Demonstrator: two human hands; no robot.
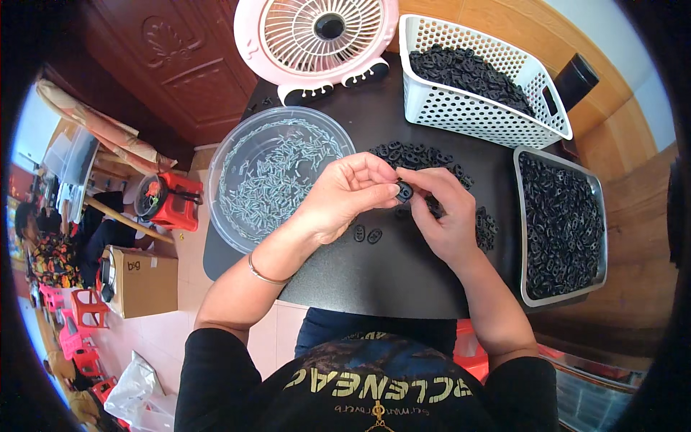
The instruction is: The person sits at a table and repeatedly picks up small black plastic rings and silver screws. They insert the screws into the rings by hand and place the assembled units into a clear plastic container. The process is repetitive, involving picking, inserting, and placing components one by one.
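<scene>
Small black ring-shaped part [404, 191], matte, plastic or rubber by look, sits at frame centre, pinched between both hands above the worktop [360, 273]. Left hand [345, 196] is curled, thumb and fingertips closed on the part from the left. Right hand [440, 212] is closed on the same part from the right, fingers bent over it. A thin metal bangle [263, 276] circles the left wrist.

Two loose black oval pieces [366, 235] lie flat on the dark, smooth worktop just below the hands. A loose heap of black parts [414, 155] spreads behind the hands, partly hidden by the fingers.

Centre left: round clear plastic bowl [237, 155] holding many short silvery pins [277, 176]. Right: rectangular metal tray [601, 216] filled with black parts. Upper right: white perforated plastic basket [468, 111], also loaded with black parts. Top centre: pink desk fan [317, 36] with round grille. Left edge: red plastic stools [180, 201] and a cardboard box [147, 281] on the tiled floor.
</scene>
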